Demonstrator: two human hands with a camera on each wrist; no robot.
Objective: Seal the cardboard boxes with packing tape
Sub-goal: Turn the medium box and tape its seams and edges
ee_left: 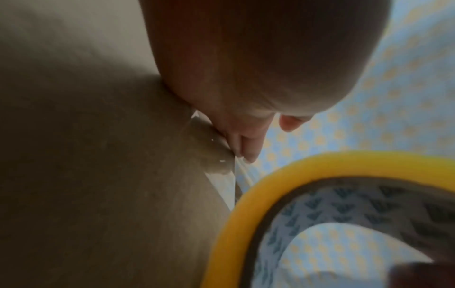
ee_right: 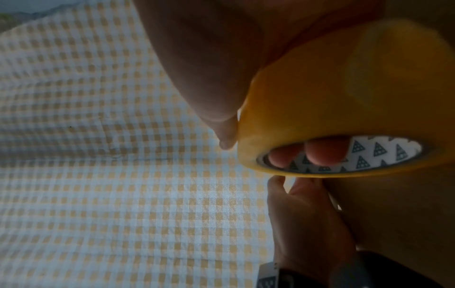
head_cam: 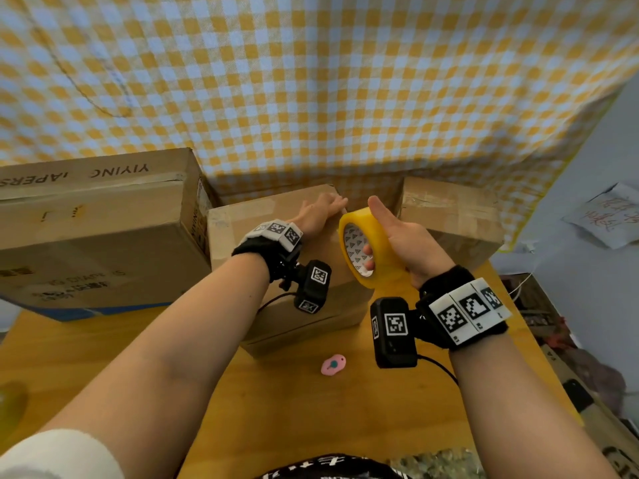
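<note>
The right hand (head_cam: 408, 236) grips the yellow tape roll (head_cam: 366, 250), fingers (ee_right: 322, 150) curled through its core and thumb over the outer face, holding it on edge just beside the middle box (head_cam: 276, 243) at its far right corner. The left hand (head_cam: 321, 212) lies flat on that box's top, fingers (ee_left: 246, 144) straight and pressing a clear strip of tape (ee_left: 221, 175) down at the edge (the strip runs to the roll). A big box (head_cam: 96, 229) stands to the left, a smaller one (head_cam: 449, 216) to the right; all three are closed, contents hidden. A pink cutter (head_cam: 333, 364) lies on the wooden table (head_cam: 276, 409). The left wrist view is blurred.
</note>
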